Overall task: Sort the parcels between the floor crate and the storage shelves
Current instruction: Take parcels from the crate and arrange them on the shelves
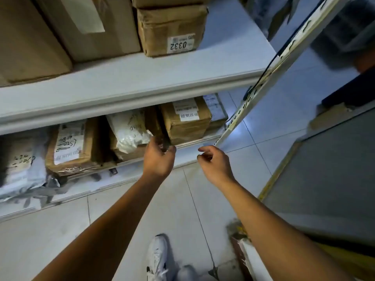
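Note:
The lower shelf holds several parcels: a brown carton with white labels at the right, a white plastic bag beside it, another labelled brown carton and a grey bag at the left. My left hand reaches to the lower shelf's front edge, just below the white bag and the right carton, fingers loosely curled and holding nothing. My right hand hovers a little to the right, in front of the shelf edge, fingers loosely curled and empty. A carton marked 0332 stands on the upper shelf.
Large brown cartons fill the upper shelf's left side. A perforated metal upright slants down at the right. My white shoe is on the tiled floor. A grey panel with a yellow edge lies at the right.

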A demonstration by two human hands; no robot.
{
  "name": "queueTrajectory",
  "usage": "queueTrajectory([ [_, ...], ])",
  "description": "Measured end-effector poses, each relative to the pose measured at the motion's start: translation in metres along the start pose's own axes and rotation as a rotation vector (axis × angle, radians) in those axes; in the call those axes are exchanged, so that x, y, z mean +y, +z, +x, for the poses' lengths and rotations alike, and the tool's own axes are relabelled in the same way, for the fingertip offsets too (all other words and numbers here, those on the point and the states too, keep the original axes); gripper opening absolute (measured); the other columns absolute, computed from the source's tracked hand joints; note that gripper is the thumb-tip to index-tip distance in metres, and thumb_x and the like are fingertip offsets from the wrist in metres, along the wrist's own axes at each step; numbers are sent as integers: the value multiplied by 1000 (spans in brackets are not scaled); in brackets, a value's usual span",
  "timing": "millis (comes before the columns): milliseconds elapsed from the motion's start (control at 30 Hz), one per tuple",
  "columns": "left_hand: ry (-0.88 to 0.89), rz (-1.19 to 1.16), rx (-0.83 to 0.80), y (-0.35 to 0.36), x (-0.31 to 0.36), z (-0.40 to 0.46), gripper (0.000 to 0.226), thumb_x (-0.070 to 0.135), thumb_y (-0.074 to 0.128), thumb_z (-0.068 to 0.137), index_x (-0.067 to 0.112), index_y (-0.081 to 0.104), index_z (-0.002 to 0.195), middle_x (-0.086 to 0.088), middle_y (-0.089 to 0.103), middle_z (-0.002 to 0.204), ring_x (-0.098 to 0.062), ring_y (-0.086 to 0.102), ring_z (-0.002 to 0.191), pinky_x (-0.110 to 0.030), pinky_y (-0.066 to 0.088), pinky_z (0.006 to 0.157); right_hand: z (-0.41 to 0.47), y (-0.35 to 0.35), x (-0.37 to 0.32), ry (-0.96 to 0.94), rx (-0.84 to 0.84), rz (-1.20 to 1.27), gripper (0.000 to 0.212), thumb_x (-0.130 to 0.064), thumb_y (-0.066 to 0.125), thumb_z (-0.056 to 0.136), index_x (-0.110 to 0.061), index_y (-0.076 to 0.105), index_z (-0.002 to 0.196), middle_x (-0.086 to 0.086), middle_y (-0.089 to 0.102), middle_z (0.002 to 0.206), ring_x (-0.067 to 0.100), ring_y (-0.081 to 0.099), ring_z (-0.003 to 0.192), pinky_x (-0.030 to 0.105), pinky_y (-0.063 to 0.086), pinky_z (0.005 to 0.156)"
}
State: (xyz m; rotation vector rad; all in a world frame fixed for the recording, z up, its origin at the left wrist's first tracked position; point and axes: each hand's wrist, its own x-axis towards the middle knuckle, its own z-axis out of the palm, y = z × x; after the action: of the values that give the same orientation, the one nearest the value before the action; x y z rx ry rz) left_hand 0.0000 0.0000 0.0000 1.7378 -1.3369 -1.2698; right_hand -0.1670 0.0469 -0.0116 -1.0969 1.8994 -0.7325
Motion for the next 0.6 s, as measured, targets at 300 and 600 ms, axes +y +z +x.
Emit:
queueTrajectory([
  [300,-112,-359,-156,30,-7,41,70,41,54,104,25,18,162,3,39,160,-21,40,145,-46,36,119,60,4,10,55,137,143,74,-10,73,87,-22,33,149,3,47,140,17,53,121,24,52,87],
  [600,-296,-640,-80,40,-4,78,63,49,56,100,30,34,156,-4,50,150,-29,54,132,-47,45,109,92,-2,-1,15,-113,270,84,-32,62,75,-42,28,151,-18,58,134,5,54,124,43,43,111],
])
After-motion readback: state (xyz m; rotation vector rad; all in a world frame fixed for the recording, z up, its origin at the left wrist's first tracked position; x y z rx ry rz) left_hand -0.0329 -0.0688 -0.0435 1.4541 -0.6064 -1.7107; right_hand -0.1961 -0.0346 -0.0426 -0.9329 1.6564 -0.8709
